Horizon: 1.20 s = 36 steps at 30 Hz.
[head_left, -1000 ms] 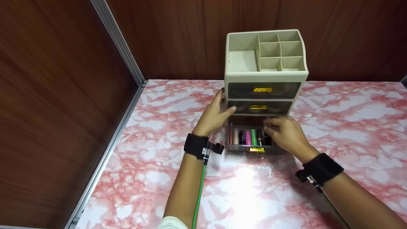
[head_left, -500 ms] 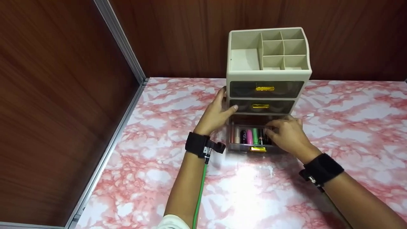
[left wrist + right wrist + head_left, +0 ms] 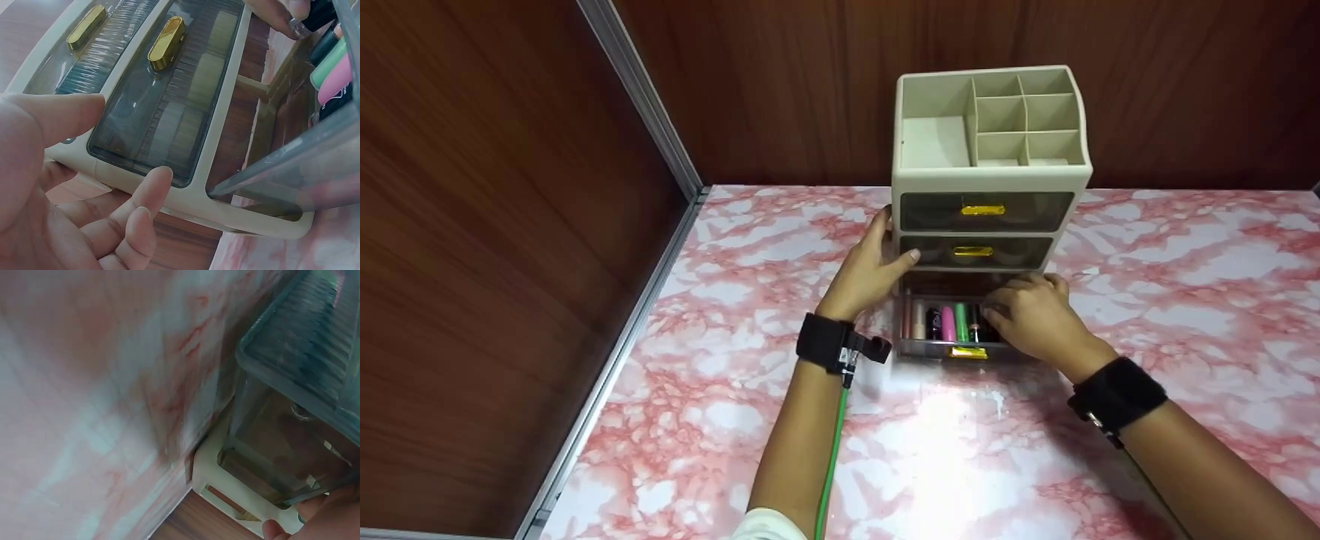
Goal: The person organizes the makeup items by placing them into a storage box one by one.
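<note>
A cream drawer organizer (image 3: pixel 991 180) stands at the back, its clear bottom drawer (image 3: pixel 919 348) pulled out. My left hand (image 3: pixel 862 279) rests along the organizer's left side, thumb at the middle drawer's front, fingers loosely spread. Inside the bottom drawer lie several makeup tubes, among them a pink tube (image 3: pixel 949 324) and a green tube (image 3: pixel 961 322). My right hand (image 3: pixel 1039 315) reaches into the drawer's right end. In the left wrist view its fingers pinch a small tube with a black cap (image 3: pixel 322 13) and a clear end. The right wrist view shows only part of that hand, beyond the drawer.
Two shut drawers with gold handles, an upper drawer (image 3: pixel 1020 214) and a middle drawer (image 3: pixel 1012 253), sit above. Open compartments (image 3: pixel 1024 116) form the top. A brown wooden panel (image 3: pixel 795 97) rises behind the pink marbled table (image 3: pixel 720 352); another stands left.
My right hand's fingers have dipped slightly deeper into the drawer's right end and curled in more. The left hand keeps its place; the head view has shifted slightly.
</note>
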Tool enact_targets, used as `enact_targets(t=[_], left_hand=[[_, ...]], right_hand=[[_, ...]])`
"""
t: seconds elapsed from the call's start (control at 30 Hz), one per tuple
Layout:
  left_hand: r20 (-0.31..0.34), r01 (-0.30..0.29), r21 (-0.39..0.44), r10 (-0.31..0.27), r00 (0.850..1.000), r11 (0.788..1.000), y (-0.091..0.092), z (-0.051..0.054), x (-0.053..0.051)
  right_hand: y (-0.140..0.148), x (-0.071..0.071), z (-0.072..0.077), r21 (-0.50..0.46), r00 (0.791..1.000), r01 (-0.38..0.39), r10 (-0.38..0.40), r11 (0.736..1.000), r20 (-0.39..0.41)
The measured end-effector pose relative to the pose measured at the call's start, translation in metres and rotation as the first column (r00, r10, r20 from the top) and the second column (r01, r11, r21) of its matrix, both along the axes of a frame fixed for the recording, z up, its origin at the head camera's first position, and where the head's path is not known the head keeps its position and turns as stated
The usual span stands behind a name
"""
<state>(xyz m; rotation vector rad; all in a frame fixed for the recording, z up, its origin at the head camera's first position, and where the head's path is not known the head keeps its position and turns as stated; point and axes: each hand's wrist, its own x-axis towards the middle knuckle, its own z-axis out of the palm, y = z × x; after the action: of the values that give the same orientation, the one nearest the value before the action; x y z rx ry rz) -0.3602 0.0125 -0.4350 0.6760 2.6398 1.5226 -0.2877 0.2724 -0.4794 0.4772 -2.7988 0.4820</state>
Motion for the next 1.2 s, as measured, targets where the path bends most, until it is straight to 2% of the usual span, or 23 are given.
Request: enact_targets(t=[0.2,0.5,0.63,0.87,1.2], left_hand=[[-0.006,0.002,0.006,-0.002,1.000,1.000,0.0002,0.0001,0.0004],[-0.015,0.007,0.015,-0.006,1.000,1.000,0.0006,-0.0006,-0.0007],[-0.019,0.005,0.012,-0.005,1.000,1.000,0.0005,-0.0004,-0.0010],[-0.018,0.027,0.034,-0.027,0.999,0.999,0.0010,0.0019,-0.0012],[0.009,0.006,0.003,-0.006,1.000,1.000,0.0004,0.0020,0.0004]], right_hand=[[0.0001,0.0000,-0.0004,0.020,1.000,0.002,-0.001,1.000,-0.001],[-0.0014,-0.0024,0.0026,0.031,0.993,0.017,-0.020,0.999,0.114],[-0.0009,-0.0029,0.0037,0.041,0.990,0.014,-0.020,0.999,0.138],[0.0000,-0.0032,0.0055,0.048,0.991,0.014,-0.020,0.999,0.131],[-0.0006,-0.0039,0.0037,0.088,0.989,-0.006,-0.007,0.996,0.149]])
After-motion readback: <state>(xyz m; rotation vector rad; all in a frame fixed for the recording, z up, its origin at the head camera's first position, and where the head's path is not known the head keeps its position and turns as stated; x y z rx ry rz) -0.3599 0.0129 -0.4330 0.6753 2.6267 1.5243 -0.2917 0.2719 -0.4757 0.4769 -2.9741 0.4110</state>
